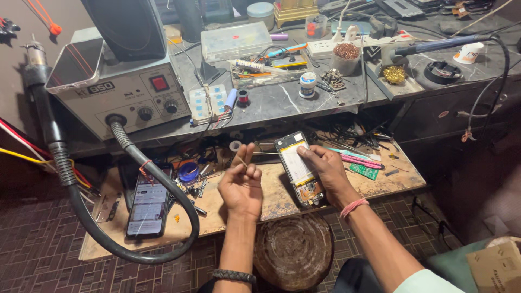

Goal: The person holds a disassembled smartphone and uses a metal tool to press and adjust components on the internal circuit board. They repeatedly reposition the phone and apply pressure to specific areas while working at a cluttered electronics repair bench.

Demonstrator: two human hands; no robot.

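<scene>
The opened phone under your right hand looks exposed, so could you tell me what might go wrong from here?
1. The opened phone lies near the front edge of the wooden board, steadied only by the right hand; it could slide off.
2. The left hand pinches a thin tool close above the bare internals; a slip might scratch them.
3. The black hose loops around the lit phone and could drag it.
</scene>
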